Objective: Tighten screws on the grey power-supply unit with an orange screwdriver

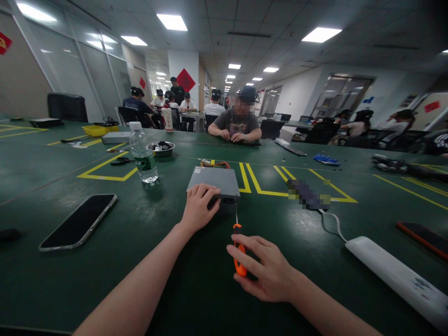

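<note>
Right hand (269, 266): nearest the camera with its forearm; fingers and thumb clamped on the handle of the screwdriver.
Screwdriver (241, 261): orange and black handle, thin metal shaft pointing away from the wearer; tip at the right end of the box's near face. Whether it sits in a screw is too small to tell.
Left hand (200, 207): closed over the near left part of the grey metal box, fingers on the top, thumb down by the near face.
Grey metal box (224, 179): flat on the green table (189, 289), ahead of the wearer, between the bottle and the pixelated object; small pale label at the far left of its top, dark socket in the near face.
Wires (219, 164): red, yellow and dark, bunched behind the box's far edge.
Left side: black-screened phone (79, 221) lying flat; clear bottle (142, 156) upright, green label; metal bowl (168, 152) of small dark and pale pieces just beyond it.
Far left: yellow tray (91, 131), a second grey box (115, 137) near it; tall cup (167, 119) standing by the far edge.
Right side: white power strip (392, 273), its cable running to the pixelated object (308, 194); orange-edged phone (425, 239) beyond the strip.
Tabletop marks: yellow tape (269, 192) in angular outlines.
Across the table: seated person in a dark cap (236, 126), both hands at the far edge.
</note>
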`<action>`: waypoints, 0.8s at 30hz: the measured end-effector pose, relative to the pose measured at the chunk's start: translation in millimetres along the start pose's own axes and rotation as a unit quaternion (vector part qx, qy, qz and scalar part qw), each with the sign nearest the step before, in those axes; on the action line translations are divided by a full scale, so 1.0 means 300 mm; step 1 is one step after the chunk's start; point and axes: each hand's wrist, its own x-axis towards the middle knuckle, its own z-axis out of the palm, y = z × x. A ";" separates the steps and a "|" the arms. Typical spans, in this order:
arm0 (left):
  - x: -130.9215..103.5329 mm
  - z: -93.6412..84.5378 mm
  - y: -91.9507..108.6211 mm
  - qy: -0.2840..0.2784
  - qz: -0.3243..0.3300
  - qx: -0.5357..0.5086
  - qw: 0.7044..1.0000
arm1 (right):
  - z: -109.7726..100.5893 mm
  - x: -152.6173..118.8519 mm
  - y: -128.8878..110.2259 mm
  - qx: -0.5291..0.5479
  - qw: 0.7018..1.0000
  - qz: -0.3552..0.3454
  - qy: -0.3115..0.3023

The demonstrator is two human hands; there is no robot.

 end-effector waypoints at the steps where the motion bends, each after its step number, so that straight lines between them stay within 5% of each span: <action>1: 0.000 -0.001 0.000 -0.001 0.001 0.000 1.000 | -0.002 0.004 0.001 -0.008 1.000 -0.004 0.000; 12: 0.003 -0.007 0.000 -0.008 0.005 0.001 1.000 | 0.015 0.011 0.012 -0.004 0.999 -0.020 0.046; 19: 0.004 -0.008 -0.003 -0.007 -0.001 -0.006 1.000 | -0.009 0.011 0.007 -0.016 0.999 -0.005 -0.035; 24: 0.005 -0.009 -0.003 -0.004 0.003 -0.006 1.000 | 0.008 0.002 0.011 -0.032 0.999 -0.015 0.021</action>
